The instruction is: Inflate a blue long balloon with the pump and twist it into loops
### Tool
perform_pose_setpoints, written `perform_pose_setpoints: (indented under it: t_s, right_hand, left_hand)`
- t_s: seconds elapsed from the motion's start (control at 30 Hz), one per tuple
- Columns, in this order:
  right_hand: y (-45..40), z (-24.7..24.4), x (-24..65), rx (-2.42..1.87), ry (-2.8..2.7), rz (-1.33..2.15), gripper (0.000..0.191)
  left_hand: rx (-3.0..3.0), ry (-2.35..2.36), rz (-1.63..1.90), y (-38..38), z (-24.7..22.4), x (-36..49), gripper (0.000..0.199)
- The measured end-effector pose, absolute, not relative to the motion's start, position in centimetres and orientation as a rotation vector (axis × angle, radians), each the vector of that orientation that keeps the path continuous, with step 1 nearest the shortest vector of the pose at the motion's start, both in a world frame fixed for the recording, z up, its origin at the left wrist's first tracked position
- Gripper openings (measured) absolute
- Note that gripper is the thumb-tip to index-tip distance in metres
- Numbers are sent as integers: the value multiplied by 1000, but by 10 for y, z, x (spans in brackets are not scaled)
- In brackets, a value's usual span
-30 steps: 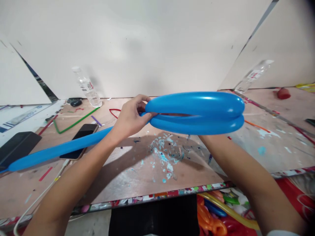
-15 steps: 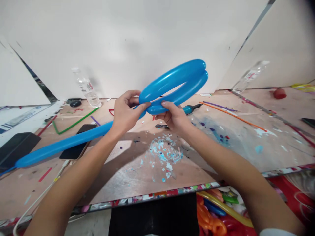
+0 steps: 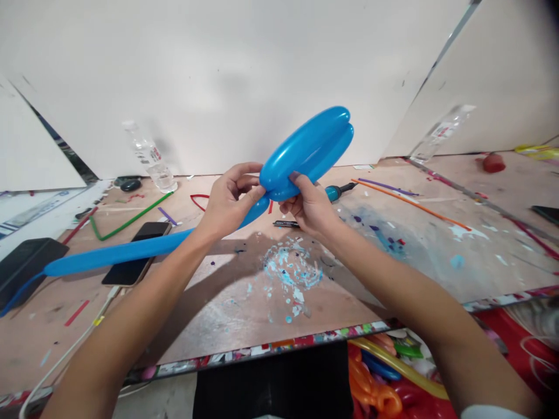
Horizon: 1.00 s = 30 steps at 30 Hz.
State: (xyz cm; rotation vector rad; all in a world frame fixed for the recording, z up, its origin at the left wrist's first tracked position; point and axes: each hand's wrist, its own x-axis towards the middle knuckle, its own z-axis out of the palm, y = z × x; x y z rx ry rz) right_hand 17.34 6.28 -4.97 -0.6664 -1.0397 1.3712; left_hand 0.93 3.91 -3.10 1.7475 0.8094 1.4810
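A long blue modelling balloon [image 3: 308,142] is bent into a narrow loop that points up and to the right. My left hand [image 3: 236,195] pinches it at the narrow twist where the loop meets the long tail. Around the lower side of the loop, close to that twist, my right hand [image 3: 308,203] is closed, thumb on top. The tail runs left over the table and ends in a thin uninflated tip. A blue balloon pump [image 3: 334,193] with a black nozzle lies behind my right hand, and a black marker [image 3: 286,224] lies beneath it.
Left on the table [image 3: 209,326] are a black phone [image 3: 135,256], a black box [image 3: 28,270] and a green bent strip [image 3: 131,220]. Plastic bottles [image 3: 152,160] stand by the white wall. An orange strip [image 3: 414,205] lies right. Several balloons [image 3: 393,372] lie below the table edge.
The loop has closed up, its two sides now pressed together with no gap showing. It has turned toward me slightly and moved a little, and the tail's end has shifted right and up.
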Motion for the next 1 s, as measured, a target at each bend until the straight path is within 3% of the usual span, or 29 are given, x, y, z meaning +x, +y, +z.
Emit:
perform_pose_setpoints:
  t_s: [0.2,0.53,0.67,0.87,1.0]
  right_hand:
    - [56,-48,174,-698,-1129,1147,39]
    - [56,-38,179,-800,-1302,1289,46]
    - [67,-43,184,-940,-1234,987,57]
    - [65,-52,179,-827,-1437,527,18]
    - [53,-49,177,-817,-1523,359,10]
  left_hand:
    - [2002,1065,1568,27,-28,17,53]
    - [1641,767,1460,47,-36,5,34]
    - [1527,756,1410,53,-44,5,36]
    - [1559,892,1405,39,-43,24,31]
    - [1554,907,1423,28,-39,30,34]
